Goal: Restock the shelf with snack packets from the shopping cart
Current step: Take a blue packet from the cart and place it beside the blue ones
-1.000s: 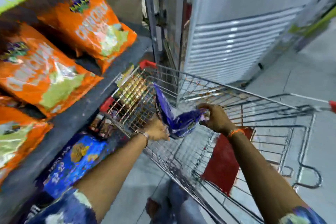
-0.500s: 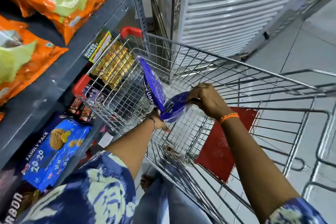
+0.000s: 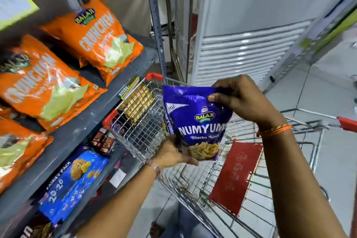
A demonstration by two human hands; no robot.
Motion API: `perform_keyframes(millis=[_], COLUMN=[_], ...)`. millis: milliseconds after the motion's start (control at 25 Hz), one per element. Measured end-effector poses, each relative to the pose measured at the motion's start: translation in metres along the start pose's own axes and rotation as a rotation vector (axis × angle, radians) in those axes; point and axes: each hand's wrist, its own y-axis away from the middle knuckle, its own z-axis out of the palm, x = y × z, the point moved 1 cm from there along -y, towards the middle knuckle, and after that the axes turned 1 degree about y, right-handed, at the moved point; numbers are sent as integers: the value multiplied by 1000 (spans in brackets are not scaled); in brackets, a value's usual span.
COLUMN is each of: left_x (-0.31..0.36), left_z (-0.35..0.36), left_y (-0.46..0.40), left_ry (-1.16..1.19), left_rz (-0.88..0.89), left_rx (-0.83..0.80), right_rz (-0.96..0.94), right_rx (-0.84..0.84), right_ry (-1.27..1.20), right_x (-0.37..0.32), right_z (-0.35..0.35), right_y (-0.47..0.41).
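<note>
The right hand (image 3: 244,100) pinches the top edge of a purple packet (image 3: 197,121), thumb on its front. The left hand (image 3: 172,153) cups the packet's bottom from behind, its fingers mostly hidden. The packet hangs upright over the cart (image 3: 139,129), front toward the camera. A second purple edge shows just behind its left side; whether that is another packet I cannot tell. A red flap (image 3: 236,177) lies in the cart, whose bottom looks bare. Gold packs (image 3: 138,101) show through the cart's mesh. On the left, orange bags (image 3: 92,38) lie on the shelf (image 3: 81,120), a blue biscuit pack (image 3: 74,181) below. The upper left is blurred.
</note>
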Motion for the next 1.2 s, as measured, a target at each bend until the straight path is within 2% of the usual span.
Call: perform_keyframes(millis=[200,320,520,600,800,920,1200], left_x=[66,93,139,147,175,192,251], left_z=[-44,-83,-146,-169,-208,-226,-269], left_y=[64,99,166,186,235,259,307], left_ry=[14,-71,-139,-162,-219,-330,-360], left_rz=[214,299,453,464,520,504,560], left_rx=[212,341,582,671,768,950,1041], right_rz=[-128,-228,-426,-486,-609,-682,-806], right_rx=[179,247,286,294,332,368,507], right_ry=[-56,-110,-167,-116,-131,-118,-168], right_x=[-69,-119,-218,-251,-320,-356,-449], right_z=[-47,-69,-96,-98,-108,-114,-138], right_y=[-38,-60,-94,-108,-139,-152,-187])
